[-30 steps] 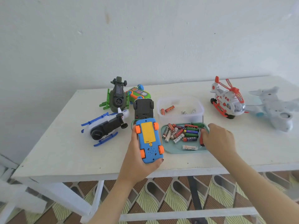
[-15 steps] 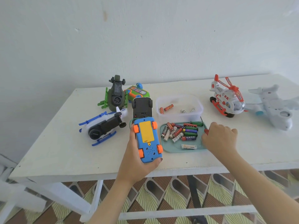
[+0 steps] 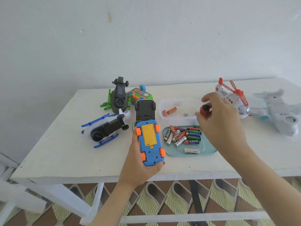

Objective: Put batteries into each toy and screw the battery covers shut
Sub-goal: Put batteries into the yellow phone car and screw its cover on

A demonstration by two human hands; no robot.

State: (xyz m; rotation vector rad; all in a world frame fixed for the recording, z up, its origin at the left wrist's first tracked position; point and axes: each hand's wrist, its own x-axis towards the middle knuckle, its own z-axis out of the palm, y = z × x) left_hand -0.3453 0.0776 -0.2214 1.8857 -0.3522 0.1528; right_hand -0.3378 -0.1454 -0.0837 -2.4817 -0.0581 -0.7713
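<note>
— What's changed?
— My right hand [image 3: 218,121] has left the tray [image 3: 210,149] and is up at centre right.
— The car [image 3: 150,142]?
— Lower centre, belly-up, gripped in my left hand [image 3: 138,170].
— And the right?
— Curled round the screwdriver [image 3: 204,109]. I reckon the yellow cover [image 3: 149,135] gets unscrewed next.

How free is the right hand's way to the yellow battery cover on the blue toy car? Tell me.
Probably yes. The right hand, gripping a red-handled screwdriver, hovers by the teal battery tray; the left hand holds the blue plastic toy car underside up, its yellow cover bare, nothing between.
</note>
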